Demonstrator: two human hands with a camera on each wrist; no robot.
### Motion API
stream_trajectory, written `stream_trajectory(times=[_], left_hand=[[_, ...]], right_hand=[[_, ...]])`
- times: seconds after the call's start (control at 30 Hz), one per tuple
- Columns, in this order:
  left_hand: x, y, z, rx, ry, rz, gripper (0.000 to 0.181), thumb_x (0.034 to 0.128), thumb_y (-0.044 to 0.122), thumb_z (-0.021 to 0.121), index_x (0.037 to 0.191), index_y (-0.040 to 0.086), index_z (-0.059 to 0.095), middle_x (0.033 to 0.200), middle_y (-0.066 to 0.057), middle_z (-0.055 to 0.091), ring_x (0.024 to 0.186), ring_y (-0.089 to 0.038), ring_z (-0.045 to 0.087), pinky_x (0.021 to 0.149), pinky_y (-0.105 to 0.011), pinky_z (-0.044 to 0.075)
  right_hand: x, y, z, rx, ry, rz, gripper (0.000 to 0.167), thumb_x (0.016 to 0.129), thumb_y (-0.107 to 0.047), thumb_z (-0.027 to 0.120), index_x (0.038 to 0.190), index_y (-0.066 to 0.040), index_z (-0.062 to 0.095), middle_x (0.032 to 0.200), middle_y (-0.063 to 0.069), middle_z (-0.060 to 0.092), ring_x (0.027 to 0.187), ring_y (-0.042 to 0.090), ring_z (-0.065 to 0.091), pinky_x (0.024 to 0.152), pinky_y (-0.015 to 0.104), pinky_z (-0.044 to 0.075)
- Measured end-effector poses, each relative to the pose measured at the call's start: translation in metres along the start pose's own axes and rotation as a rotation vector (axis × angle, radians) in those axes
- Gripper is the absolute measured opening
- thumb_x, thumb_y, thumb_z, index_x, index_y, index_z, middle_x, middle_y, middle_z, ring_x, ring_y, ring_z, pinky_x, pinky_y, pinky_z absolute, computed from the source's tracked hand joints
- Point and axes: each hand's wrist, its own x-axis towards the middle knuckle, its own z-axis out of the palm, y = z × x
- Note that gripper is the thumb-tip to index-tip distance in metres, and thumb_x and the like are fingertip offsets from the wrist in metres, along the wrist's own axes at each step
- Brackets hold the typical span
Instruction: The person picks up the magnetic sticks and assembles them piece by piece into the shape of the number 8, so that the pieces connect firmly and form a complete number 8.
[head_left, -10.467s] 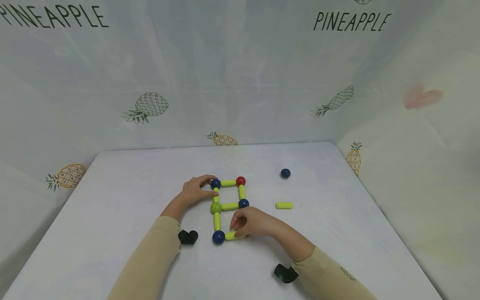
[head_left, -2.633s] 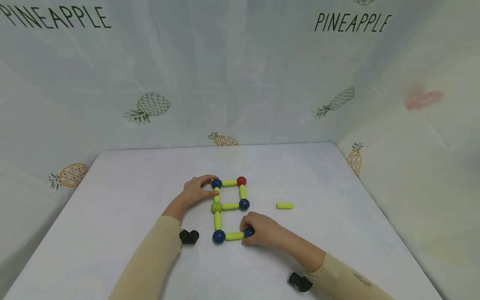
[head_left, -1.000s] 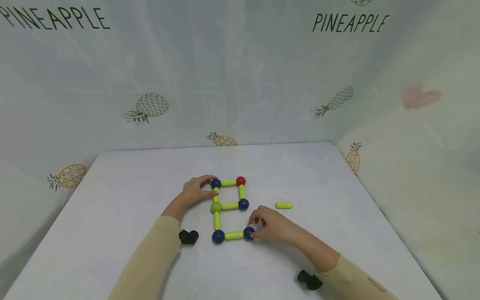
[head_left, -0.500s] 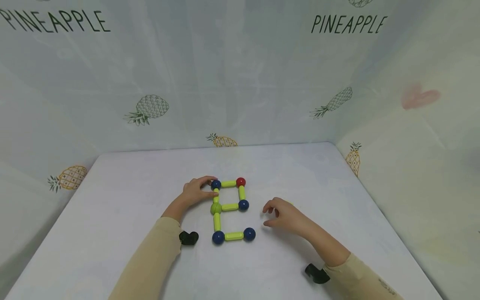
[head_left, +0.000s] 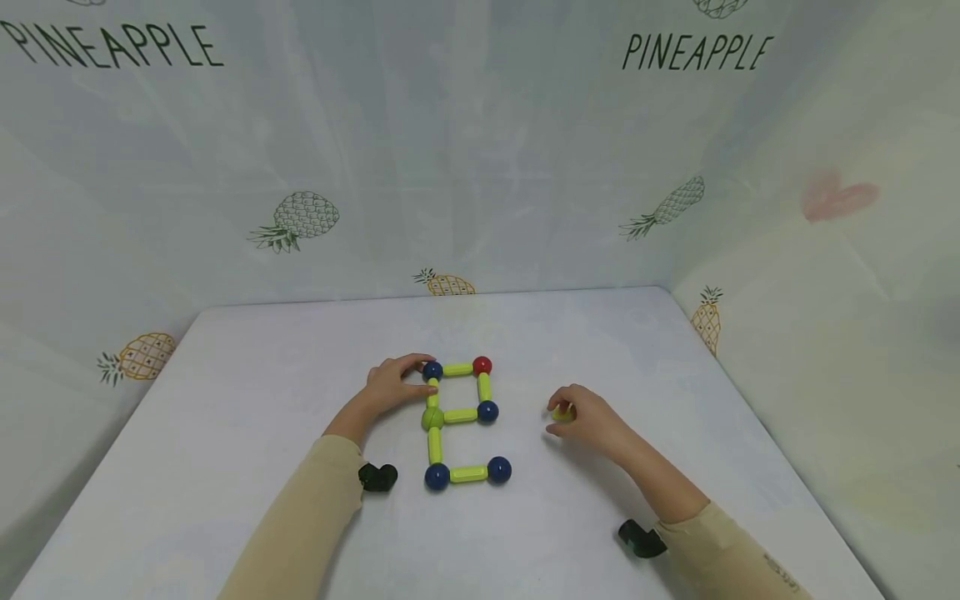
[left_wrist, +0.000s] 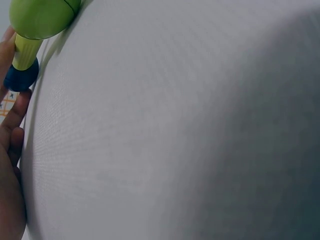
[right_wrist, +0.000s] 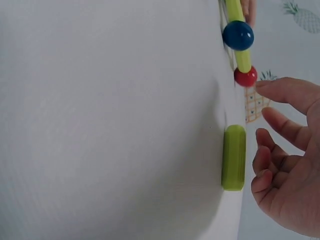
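My left hand (head_left: 390, 383) pinches the blue ball (head_left: 432, 371) at the far left corner of a magnetic ball-and-stick figure, its thumb against the stick below. A red ball (head_left: 482, 365), a green ball (head_left: 432, 418) and a blue ball (head_left: 487, 411) complete a square of yellow-green sticks. From the green ball, a stick runs to a near blue ball (head_left: 437, 477). Another stick joins that to a blue ball (head_left: 498, 469) on the right. My right hand (head_left: 592, 421) hovers around a loose yellow-green magnetic stick (right_wrist: 234, 159), fingers parted and apart from it in the right wrist view.
The white table (head_left: 300, 333) meets a pineapple-print cloth (head_left: 525, 167) at its back and sides. Black wrist devices (head_left: 378, 477) sit at both cuffs. Between the near right blue ball and the one behind it is a gap without a stick.
The right hand took the loose blue ball to the near stick's end, let go, and moved right and away to the loose stick. The left hand has kept its place.
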Motion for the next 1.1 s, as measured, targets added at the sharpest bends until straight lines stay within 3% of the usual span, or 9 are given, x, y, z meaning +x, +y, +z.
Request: stream_trajectory(times=[0.53,1.1], left_hand=[[-0.002,0.004,-0.001,0.0,0.0,0.005,0.057,0.0835,0.04,0.077,0.135,0.023,0.057,0.119,-0.003,0.061,0.109,-0.027,0.049,0.096,-0.055,0.027],[-0.004,0.007,-0.001,0.005,-0.001,-0.029,0.057,0.0839,0.04,0.076,0.135,0.024,0.056,0.121,-0.004,0.059,0.115,-0.029,0.048,0.1,-0.056,0.025]], right_hand=[[0.008,0.012,-0.001,0.008,0.028,0.042,0.022,0.078,0.001,0.077,0.094,-0.008,0.065,0.088,0.005,0.053,0.081,0.021,0.049,0.071,0.035,0.045],[0.012,0.014,0.003,-0.089,0.022,0.038,0.019,0.078,0.002,0.076,0.096,-0.005,0.073,0.088,0.003,0.054,0.082,0.021,0.051,0.077,0.038,0.047]])
